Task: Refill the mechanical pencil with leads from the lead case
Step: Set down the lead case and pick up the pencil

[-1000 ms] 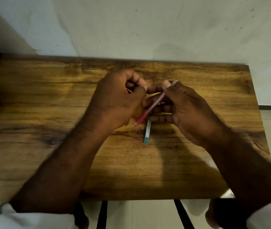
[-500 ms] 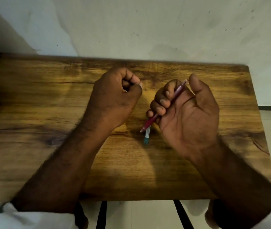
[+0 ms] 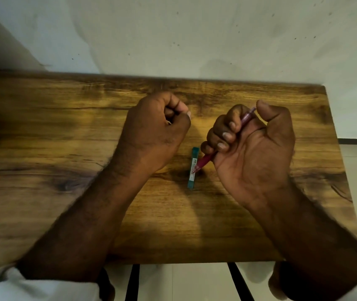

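Wrapping the right hand (image 3: 258, 153) round the mechanical pencil (image 3: 206, 160), tip dipping toward the lead case (image 3: 191, 181) lying on the table (image 3: 64, 127) between both hands, they're probably readying it for leads, left hand (image 3: 153, 135) curling tight, can't tell around what.

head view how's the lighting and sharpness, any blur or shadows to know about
Head view: warm light pools in the middle of the table, dimmer toward its left end; soft shadows lie under the left hand and right hand. Head view: forearm and table edges look smeared, the lead case print is unreadable, the pencil is recognisable. Head view: the wide-angle lens splays the table's sides.
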